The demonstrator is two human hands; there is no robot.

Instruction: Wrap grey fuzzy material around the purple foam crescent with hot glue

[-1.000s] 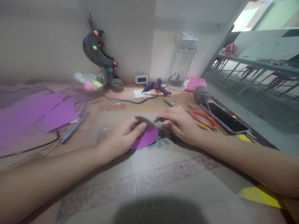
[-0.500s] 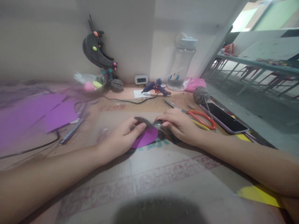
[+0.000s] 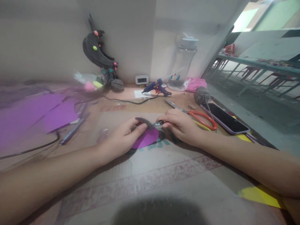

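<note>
My left hand (image 3: 131, 131) pinches a flat grey piece (image 3: 144, 120) with a curved edge between thumb and fingers. Under that piece lies a rounded purple sheet (image 3: 147, 137), partly hidden by the same hand. Opposite, my right hand (image 3: 179, 125) is closed on a small shiny metal tool (image 3: 158, 124), whose tip reaches the grey piece's right edge. Its exact kind is hidden by the fingers. Just behind the right hand rest scissors with orange handles (image 3: 203, 120), their blades pointing away to the left.
A blue glue gun (image 3: 157, 87) stands near the wall beside a small digital clock (image 3: 142, 80) and a water bottle (image 3: 184, 64). Grey yarn (image 3: 202, 95) and a phone (image 3: 225, 118) are on the right. Purple sheets (image 3: 59, 114) and a pen (image 3: 71, 132) lie left. A dark crescent ornament (image 3: 96, 51) leans behind.
The metal tool in my right hand has shifted its angle slightly at the grey piece's edge. Both hands stay in nearly the same place.
</note>
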